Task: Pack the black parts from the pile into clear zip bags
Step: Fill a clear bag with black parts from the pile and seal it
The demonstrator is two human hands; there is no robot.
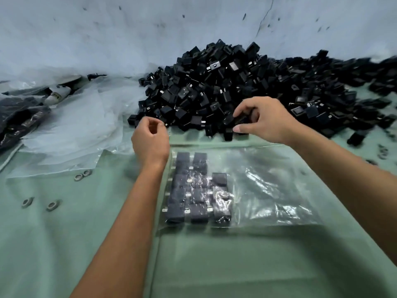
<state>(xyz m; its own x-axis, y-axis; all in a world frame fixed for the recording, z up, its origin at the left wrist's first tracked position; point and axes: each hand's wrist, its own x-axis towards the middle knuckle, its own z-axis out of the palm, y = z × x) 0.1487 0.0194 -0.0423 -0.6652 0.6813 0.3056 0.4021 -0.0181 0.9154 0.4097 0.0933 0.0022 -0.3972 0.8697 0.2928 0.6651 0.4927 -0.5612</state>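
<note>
Two hands are out in front of you, and they are doing different jobs. Your right hand (261, 119) is at the near edge of the pile (225, 87). Its thumb and fingers curl round a black part (241, 121) and pinch it. That looks like the next part for the bag. Your left hand (150, 138) hangs just past the bag's far left corner. Its fingers are curled in, and I see nothing in them. It seems to wait there so it can hold the bag open.

Your clear zip bag (268, 190) lies flat on the green sheet (86, 244), right between your arms and close to the pile. That keeps each trip short. Black parts already sit inside it in neat rows on the left side, packed tight so more will fit. Two rows look full, a third is only partly done, and the right side of the bag is bare.

Some things are hard to see. Your fingers hide most of the part you hold, so I cannot tell which way it faces. Shine on the plastic blurs the packed parts, so I cannot count them. I cannot see where the bag's opening is. The pile runs off the right edge. On the left lie loose plastic sheets (71, 130) and a dark bundle (19, 117) that is cut off. Small metal rings (51, 204) lie on the sheet too.
</note>
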